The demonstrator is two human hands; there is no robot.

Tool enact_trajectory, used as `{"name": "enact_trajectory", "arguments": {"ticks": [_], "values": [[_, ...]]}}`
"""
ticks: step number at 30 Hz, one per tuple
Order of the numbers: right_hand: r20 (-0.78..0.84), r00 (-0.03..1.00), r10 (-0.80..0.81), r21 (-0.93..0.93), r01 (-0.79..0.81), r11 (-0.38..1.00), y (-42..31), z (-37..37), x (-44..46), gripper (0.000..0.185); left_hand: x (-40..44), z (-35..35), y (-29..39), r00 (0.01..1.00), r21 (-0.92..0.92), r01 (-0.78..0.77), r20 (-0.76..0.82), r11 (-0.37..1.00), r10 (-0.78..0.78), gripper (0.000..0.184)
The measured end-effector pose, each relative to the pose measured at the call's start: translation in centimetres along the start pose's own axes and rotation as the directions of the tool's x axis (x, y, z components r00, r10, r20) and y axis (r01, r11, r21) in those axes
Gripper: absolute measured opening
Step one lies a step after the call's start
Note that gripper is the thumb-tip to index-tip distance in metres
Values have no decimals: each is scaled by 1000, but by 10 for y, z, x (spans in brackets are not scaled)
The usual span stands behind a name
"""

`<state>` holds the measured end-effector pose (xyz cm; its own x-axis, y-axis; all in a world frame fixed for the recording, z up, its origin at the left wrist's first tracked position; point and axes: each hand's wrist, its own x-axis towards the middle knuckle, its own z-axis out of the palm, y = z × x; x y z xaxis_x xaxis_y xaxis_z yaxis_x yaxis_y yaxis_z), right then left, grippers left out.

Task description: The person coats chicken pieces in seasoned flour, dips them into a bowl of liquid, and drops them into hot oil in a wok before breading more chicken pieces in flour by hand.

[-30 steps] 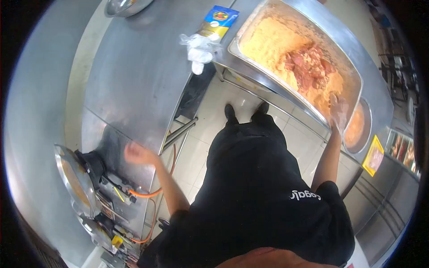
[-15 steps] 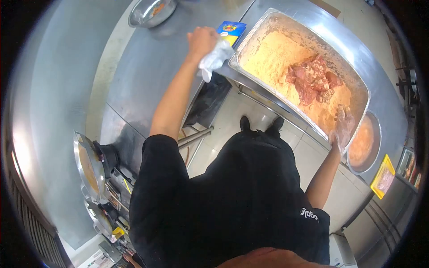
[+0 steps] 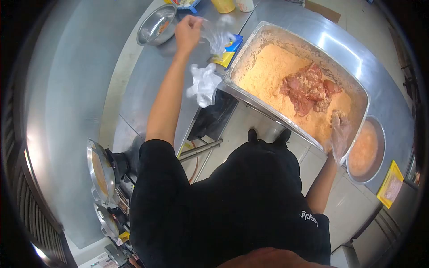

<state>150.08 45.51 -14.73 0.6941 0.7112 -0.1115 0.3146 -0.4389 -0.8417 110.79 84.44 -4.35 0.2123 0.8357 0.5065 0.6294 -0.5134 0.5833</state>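
My left hand (image 3: 188, 34) is raised over the steel table, fingers pinched on a clear plastic glove (image 3: 216, 39) that is blurred by motion. Below it, a crumpled whitish plastic glove (image 3: 204, 85) lies at the table's edge. My right hand (image 3: 341, 130), in a clear plastic glove, is inside the right end of a large metal tray (image 3: 232, 81), on the orange-yellow powder (image 3: 270, 67). Its fingers are partly bent and appear to hold nothing. Raw red meat pieces (image 3: 304, 91), partly coated, lie on the powder beside it.
A steel bowl (image 3: 146, 30) stands near my left hand, and a blue-yellow packet (image 3: 228, 52) lies beside the tray. Right of the tray are a bowl of orange mixture (image 3: 364, 149) and a yellow-edged tray (image 3: 390, 184). Pans (image 3: 99, 172) sit on burners at left.
My left hand has risen from the stove side to the gloves and lifted one away from the bunch. My right hand has stayed in the tray. The view has shifted.
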Motion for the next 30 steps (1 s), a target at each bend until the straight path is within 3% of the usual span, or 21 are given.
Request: {"name": "enact_trajectory", "arguments": {"ticks": [4, 7, 8, 11, 14, 16, 19, 20, 22, 23, 24, 27, 30], "values": [[9, 999, -34, 46, 34, 998, 2, 3, 0, 30, 8, -10, 6, 997, -359, 81, 34, 930, -74, 10], [45, 999, -31, 67, 27, 997, 9, 3, 0, 31, 4, -13, -20, 966, -623, 25, -187, 782, -179, 16], [47, 998, -33, 75, 29, 997, 7, 4, 0, 32, -6, -29, 1, 859, -645, 223, -224, 731, -460, 19], [61, 997, 46, 116, -53, 992, -10, 2, -6, 31, -48, -58, -31, 842, -894, 141, -118, 425, -527, 2], [57, 998, 19, 179, -29, 983, 3, 7, -1, 27, -105, -59, -50, 753, -849, 379, 52, 368, -656, 16], [76, 997, -8, 189, -7, 982, 14, 10, 3, 26, -132, -48, -61, 695, -857, 477, 233, 195, -680, 23], [101, 995, -14, 174, -4, 985, 3, 8, 9, 26, -102, -31, 25, 553, -738, 641, 253, 211, -794, 21], [106, 994, -8, 165, -10, 986, -4, 9, 11, 27, -98, -29, 45, 679, -545, 671, 180, 502, -712, 21], [79, 996, -43, 186, 28, 982, -14, 9, 16, 28, -93, 0, 71, 919, -391, 311, -107, 866, -378, 21], [58, 997, -57, 200, 44, 979, -18, 10, 18, 29, -88, 14, 92, 966, -261, 89, -214, 961, -147, 21], [78, 995, -60, 188, 45, 981, -23, 8, 20, 31, -85, 23, 115, 979, -242, 6, -195, 970, -55, 20], [81, 993, -89, 206, 71, 976, -40, 7, 26, 34, -75, 45, 149, 998, -471, 34, 61, 882, -6, 20], [129, 963, -237, 360, 177, 916, -52, 5, 31, 40, -63, 60, 175, 980, -470, 48, 194, 881, 50, 23]]}}
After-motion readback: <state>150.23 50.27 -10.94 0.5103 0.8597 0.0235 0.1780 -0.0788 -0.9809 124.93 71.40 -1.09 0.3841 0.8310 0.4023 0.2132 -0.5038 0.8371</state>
